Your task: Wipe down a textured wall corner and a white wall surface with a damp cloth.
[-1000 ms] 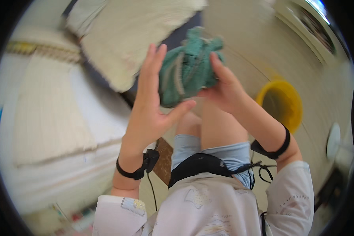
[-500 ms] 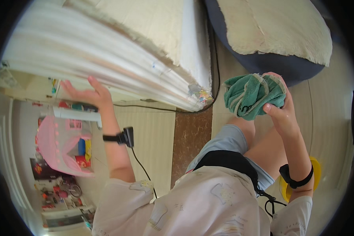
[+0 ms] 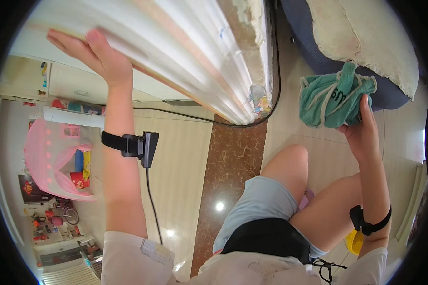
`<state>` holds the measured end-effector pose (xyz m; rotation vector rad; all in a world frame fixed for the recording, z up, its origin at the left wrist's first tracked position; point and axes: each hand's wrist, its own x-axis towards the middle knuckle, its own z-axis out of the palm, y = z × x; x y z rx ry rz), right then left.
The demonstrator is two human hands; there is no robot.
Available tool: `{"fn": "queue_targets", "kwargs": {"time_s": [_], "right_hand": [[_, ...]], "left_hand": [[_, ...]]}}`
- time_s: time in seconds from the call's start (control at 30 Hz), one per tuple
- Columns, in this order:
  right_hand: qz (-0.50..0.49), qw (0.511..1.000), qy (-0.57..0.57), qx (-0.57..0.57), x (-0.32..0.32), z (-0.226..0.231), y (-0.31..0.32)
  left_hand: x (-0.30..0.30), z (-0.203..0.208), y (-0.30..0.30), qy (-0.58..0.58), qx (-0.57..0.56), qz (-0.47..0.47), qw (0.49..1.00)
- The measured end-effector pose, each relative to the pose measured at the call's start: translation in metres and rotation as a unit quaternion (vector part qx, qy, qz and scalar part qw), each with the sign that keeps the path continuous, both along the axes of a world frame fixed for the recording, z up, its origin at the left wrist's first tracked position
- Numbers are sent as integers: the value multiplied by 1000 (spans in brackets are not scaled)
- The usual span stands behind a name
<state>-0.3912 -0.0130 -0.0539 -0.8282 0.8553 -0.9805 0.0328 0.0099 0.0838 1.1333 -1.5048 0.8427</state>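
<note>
My right hand (image 3: 361,126) grips a bunched green cloth (image 3: 330,99) with pale edging, holding it up at the right. Loose folds hang over the fingers, and part of the hand is hidden behind it. Against the edge of a white ridged door frame (image 3: 176,52) lies my left hand (image 3: 97,57), its fingers stretched out and nothing in them. The frame's lower end is worn, with scraps of coloured sticker (image 3: 260,99) on it.
A dark blue rounded seat with a cream cover (image 3: 366,38) stands at the upper right. A black cable (image 3: 199,111) runs along the floor past the frame. At the far left are a pink play tent (image 3: 47,156) and a small bicycle (image 3: 70,216); a yellow container (image 3: 354,242) is low right.
My left hand has come up to the door frame's edge. My right hand has carried the green cloth to the right and slightly up, turning it.
</note>
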Motion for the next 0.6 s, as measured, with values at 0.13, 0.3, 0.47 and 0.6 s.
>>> {"fn": "queue_targets", "kwargs": {"time_s": [0.13,0.3,0.47,0.6], "right_hand": [[24,999,-33,-13,23,-10,6],[7,994,-112,19,42,-3,16],[-44,988,-146,-3,51,15,33],[-57,967,-245,-39,45,4,30]], "left_hand": [[-2,-1,-6,-2,-35,-50,998],[-1,1,0,-22,-2,-88,996],[3,2,-4,-55,-50,-135,988],[7,9,-5,-106,-53,-136,984]]}}
